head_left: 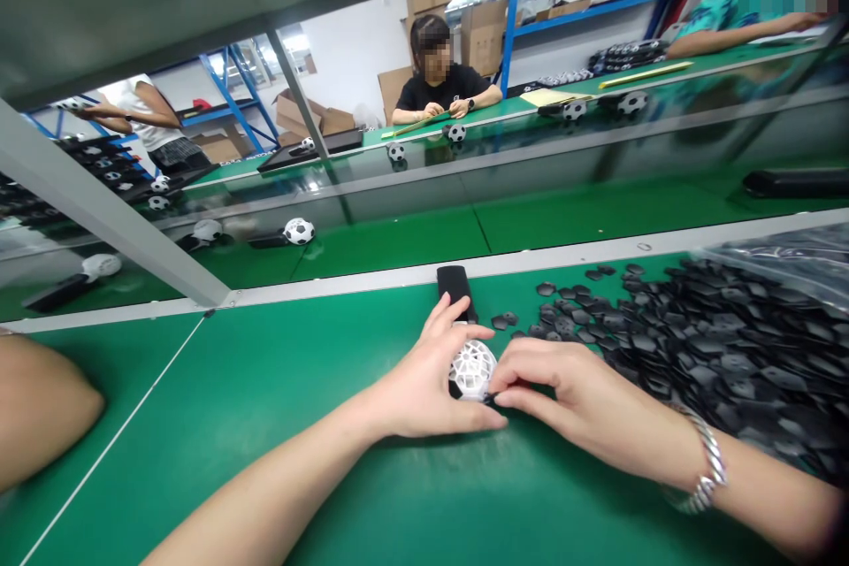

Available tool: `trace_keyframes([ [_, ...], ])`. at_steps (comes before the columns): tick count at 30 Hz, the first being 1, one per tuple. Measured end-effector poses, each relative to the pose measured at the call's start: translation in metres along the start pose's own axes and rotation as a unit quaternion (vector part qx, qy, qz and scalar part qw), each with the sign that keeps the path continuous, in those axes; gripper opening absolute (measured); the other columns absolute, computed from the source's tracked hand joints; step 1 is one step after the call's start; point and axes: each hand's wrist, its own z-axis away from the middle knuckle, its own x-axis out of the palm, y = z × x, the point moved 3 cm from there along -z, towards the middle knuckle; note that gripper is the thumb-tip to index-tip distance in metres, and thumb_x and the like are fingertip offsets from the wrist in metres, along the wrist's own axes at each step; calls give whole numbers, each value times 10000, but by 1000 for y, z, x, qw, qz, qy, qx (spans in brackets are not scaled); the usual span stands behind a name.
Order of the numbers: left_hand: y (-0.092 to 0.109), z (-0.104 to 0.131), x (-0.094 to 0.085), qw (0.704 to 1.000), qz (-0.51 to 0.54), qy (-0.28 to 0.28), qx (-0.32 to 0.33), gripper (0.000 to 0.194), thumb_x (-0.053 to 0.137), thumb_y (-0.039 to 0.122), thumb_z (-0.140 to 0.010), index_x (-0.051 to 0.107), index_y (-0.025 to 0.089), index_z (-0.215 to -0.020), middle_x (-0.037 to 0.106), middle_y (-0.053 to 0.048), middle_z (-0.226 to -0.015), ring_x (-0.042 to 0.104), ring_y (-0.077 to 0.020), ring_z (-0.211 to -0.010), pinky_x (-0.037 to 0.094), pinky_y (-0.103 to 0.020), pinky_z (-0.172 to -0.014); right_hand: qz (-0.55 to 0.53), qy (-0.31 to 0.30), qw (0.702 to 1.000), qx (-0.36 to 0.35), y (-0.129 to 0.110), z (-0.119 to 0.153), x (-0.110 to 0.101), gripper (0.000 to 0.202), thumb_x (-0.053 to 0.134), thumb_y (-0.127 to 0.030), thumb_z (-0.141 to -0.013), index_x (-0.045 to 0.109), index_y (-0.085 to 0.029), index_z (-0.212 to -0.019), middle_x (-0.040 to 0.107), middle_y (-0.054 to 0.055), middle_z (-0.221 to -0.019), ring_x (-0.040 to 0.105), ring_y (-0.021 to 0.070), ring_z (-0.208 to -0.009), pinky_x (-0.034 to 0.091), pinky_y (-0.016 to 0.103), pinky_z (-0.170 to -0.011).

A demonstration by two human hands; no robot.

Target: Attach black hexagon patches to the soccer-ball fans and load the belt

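Observation:
A white openwork ball lies on the green tabletop, with a flat black handle-like part reaching from it toward the metal rail. My left hand is curved around the ball's left side, thumb in front and fingers over the back. A black patch shows on the ball beside the left palm. At the ball's right edge, my right hand pinches a small black piece, mostly hidden by the fingertips. To the right spreads a large heap of thin black pentagon pieces, some strewn close to the ball.
Beyond the rail runs a green conveyor carrying black-and-white balls with black handles. A slanted grey post stands at left. A plastic bag lies by the heap. Someone's arm rests at left; co-workers are across the line.

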Motion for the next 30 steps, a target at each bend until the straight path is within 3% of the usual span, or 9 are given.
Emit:
trace_keyframes([
  [4,2,0,1,1000,0,16,21,598,714,361,-646,464,201,-1165,204,-134,-1455,-36,-293,-1370,142,-555,-1066,59,29,997,-50,-6,2,5,158,490,-111,-851,609,-210,-821,628,-3,-818,549,158,-776,377,309,-737],
  [7,3,-1,1,999,2,20,29,515,699,293,-666,484,195,-1123,258,-127,-1436,-14,-283,-1372,132,-542,-1076,31,35,998,-49,-7,2,5,158,457,-139,-879,591,-208,-831,611,9,-834,543,153,-782,397,281,-713],
  [13,1,-2,0,1000,6,15,26,663,764,375,-577,473,191,-1144,212,-149,-1448,-15,-310,-1368,143,-558,-1065,80,16,995,-65,-5,1,-4,162,446,-162,-889,599,-203,-856,622,18,-833,553,167,-768,395,304,-702],
  [18,1,-2,1,999,6,23,27,565,729,327,-625,484,200,-1118,249,-131,-1435,-19,-291,-1371,113,-552,-1075,77,27,991,-102,-5,0,0,147,499,-132,-861,611,-227,-855,647,-21,-788,570,146,-753,371,299,-722],
  [21,1,-2,2,1000,2,22,21,519,698,222,-631,487,188,-1104,247,-126,-1435,-18,-277,-1373,119,-530,-1083,62,63,992,-86,-3,1,5,124,518,-116,-845,594,-214,-830,646,-26,-775,559,134,-713,365,291,-708],
  [25,2,-2,2,999,0,31,28,497,691,207,-633,492,174,-1088,298,-130,-1407,0,-265,-1374,97,-504,-1099,45,88,992,-74,0,2,7,103,521,-151,-849,577,-206,-782,622,-19,-760,541,137,-694,368,288,-680],
  [30,5,-3,2,997,1,44,65,437,676,184,-650,496,186,-1048,456,-108,-1283,150,-250,-1358,45,-489,-1115,-53,64,996,12,7,-3,4,59,566,-180,-811,569,-191,-753,546,1,-790,525,131,-705,418,256,-671],
])
